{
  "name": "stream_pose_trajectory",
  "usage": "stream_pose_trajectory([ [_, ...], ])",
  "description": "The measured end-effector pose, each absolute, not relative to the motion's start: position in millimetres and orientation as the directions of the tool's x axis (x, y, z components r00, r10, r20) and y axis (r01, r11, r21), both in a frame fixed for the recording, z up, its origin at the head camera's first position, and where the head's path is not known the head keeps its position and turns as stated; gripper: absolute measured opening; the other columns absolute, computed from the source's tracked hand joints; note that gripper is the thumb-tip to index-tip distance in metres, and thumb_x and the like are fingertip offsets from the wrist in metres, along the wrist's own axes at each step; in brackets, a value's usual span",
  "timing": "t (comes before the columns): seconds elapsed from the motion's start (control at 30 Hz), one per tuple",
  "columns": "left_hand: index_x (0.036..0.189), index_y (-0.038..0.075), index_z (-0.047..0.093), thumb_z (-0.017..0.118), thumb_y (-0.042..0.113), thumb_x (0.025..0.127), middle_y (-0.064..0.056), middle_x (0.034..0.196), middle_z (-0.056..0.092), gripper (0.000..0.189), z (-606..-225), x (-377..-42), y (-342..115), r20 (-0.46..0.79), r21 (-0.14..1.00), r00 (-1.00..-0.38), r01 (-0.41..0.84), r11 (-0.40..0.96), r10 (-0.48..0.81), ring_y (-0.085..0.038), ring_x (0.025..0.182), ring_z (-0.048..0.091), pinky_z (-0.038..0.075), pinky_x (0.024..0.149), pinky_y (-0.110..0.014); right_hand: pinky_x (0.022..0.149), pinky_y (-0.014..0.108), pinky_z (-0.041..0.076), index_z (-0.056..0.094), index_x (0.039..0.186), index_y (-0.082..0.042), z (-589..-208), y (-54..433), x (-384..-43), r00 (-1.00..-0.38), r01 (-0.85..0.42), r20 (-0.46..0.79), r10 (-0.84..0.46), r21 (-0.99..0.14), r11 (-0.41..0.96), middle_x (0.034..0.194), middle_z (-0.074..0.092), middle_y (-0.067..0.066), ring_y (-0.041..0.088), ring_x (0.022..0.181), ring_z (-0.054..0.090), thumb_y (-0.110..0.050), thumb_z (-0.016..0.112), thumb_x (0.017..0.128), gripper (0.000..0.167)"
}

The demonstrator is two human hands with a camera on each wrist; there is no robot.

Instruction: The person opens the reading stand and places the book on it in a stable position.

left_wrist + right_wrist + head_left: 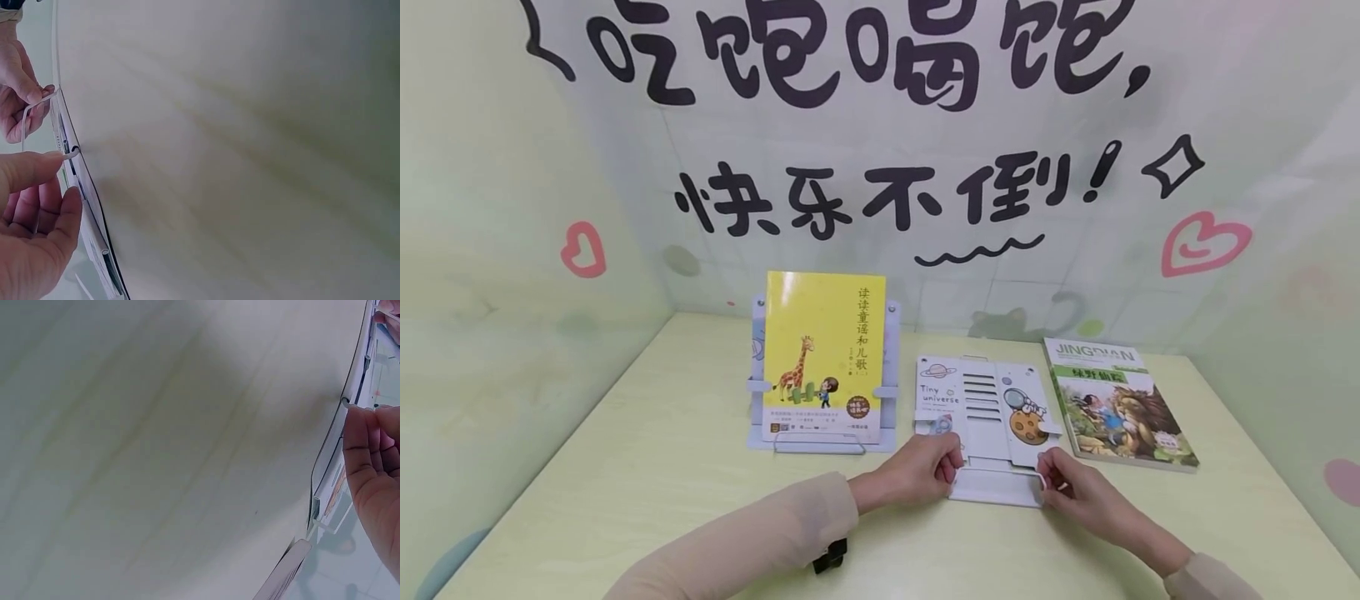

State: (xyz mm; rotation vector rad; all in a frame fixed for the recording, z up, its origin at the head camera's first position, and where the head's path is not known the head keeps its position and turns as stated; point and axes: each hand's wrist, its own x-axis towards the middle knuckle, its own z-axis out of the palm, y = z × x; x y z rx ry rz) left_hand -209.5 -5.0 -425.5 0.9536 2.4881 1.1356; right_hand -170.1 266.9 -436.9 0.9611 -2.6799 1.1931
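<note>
A white book stand (985, 437) printed with a planet, an astronaut and "Tiny universe" lies nearly flat on the table in the head view. My left hand (917, 471) pinches the left end of the thin white wire bar (32, 104) at the stand's near edge, between thumb and fingers. At the bar's other end, my right hand (1078, 492) has the same kind of pinch. The right wrist view shows the right hand's fingertips (354, 412) on the bar, close over the tabletop.
Left of the stand, a yellow book (823, 358) leans on a second, upright book stand (889, 417). A green-and-white book (1123, 404) lies flat at the right. Near the left sleeve is a small black object (830, 557). A printed backdrop (880, 133) rises behind the table.
</note>
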Motion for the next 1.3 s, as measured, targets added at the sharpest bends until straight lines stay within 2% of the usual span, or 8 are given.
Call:
stream_pose_trajectory([
  [0.3,0.083,0.008,0.057,0.064,-0.014,0.072,0.008,0.069,0.054,0.025,-422.9,-208.8,-5.4,0.123,0.668,-0.714,0.573,0.475,0.689,0.001,0.064,0.049,0.044,0.061,-0.010,0.053,0.017,0.043,0.046,0.088,-0.008,-433.8,266.3,-168.0,-0.793,-0.585,0.301,-0.529,-0.617,0.526,0.079,0.047,-0.008,-0.005,0.071,0.046,0.013,0.065,0.078,0.030],
  [0.63,0.084,0.009,0.057,0.065,-0.011,0.074,0.010,0.071,0.055,0.023,-423.0,-207.9,-5.9,0.163,0.576,-0.680,0.653,0.491,0.714,0.002,0.065,0.047,0.042,0.062,-0.009,0.055,0.019,0.047,0.048,0.088,-0.007,-433.8,264.7,-164.7,-0.820,-0.550,0.281,-0.498,-0.627,0.552,0.080,0.050,-0.007,-0.003,0.072,0.050,0.010,0.065,0.079,0.027],
  [0.73,0.085,0.009,0.057,0.065,-0.011,0.074,0.009,0.071,0.055,0.024,-421.9,-207.8,-6.1,0.157,0.577,-0.681,0.651,0.493,0.715,0.002,0.066,0.048,0.042,0.063,-0.009,0.054,0.019,0.046,0.048,0.088,-0.008,-433.7,264.4,-164.3,-0.826,-0.547,0.289,-0.484,-0.619,0.563,0.079,0.050,-0.008,-0.004,0.072,0.049,0.010,0.066,0.078,0.027],
  [0.83,0.086,0.009,0.057,0.066,-0.010,0.075,0.009,0.072,0.055,0.024,-421.2,-208.5,-7.9,0.121,0.627,-0.691,0.610,0.485,0.712,0.001,0.066,0.049,0.045,0.063,-0.010,0.055,0.019,0.047,0.050,0.089,-0.007,-432.5,265.5,-165.2,-0.823,-0.551,0.301,-0.482,-0.630,0.547,0.079,0.051,-0.007,-0.004,0.073,0.049,0.008,0.066,0.079,0.025],
  [0.93,0.088,0.008,0.058,0.070,-0.005,0.077,0.008,0.074,0.057,0.021,-421.9,-211.4,-10.7,0.072,0.724,-0.712,0.519,0.455,0.698,0.002,0.067,0.052,0.047,0.066,-0.011,0.057,0.020,0.049,0.054,0.092,-0.001,-429.1,269.8,-167.6,-0.841,-0.501,0.256,-0.476,-0.701,0.508,0.080,0.055,-0.002,-0.004,0.074,0.052,0.007,0.065,0.080,0.018],
  [1.0,0.090,0.006,0.060,0.073,0.000,0.078,0.006,0.076,0.060,0.018,-422.1,-214.7,-12.6,0.053,0.794,-0.744,0.436,0.424,0.666,0.001,0.069,0.055,0.048,0.067,-0.013,0.060,0.021,0.052,0.055,0.096,0.006,-424.8,274.2,-169.6,-0.878,-0.410,0.190,-0.439,-0.771,0.488,0.082,0.058,0.003,-0.002,0.074,0.055,0.006,0.063,0.083,0.016],
  [1.17,0.097,0.000,0.061,0.071,0.006,0.081,-0.002,0.084,0.064,0.020,-420.6,-224.3,-14.5,0.080,0.914,-0.877,0.254,0.316,0.474,-0.005,0.072,0.056,0.049,0.066,-0.016,0.068,0.025,0.056,0.051,0.108,0.016,-411.6,283.9,-177.0,-0.975,-0.124,0.026,-0.218,-0.887,0.445,0.089,0.060,0.012,0.004,0.075,0.060,0.002,0.057,0.090,0.024],
  [1.3,0.101,-0.004,0.058,0.067,0.004,0.085,-0.006,0.087,0.062,0.020,-420.6,-230.3,-12.7,0.096,0.949,-0.946,0.181,0.257,0.311,-0.009,0.074,0.056,0.048,0.065,-0.015,0.071,0.024,0.056,0.048,0.112,0.017,-406.3,288.3,-184.0,-0.997,-0.015,-0.020,-0.079,-0.909,0.417,0.089,0.061,0.011,0.005,0.075,0.061,0.000,0.053,0.093,0.026],
])
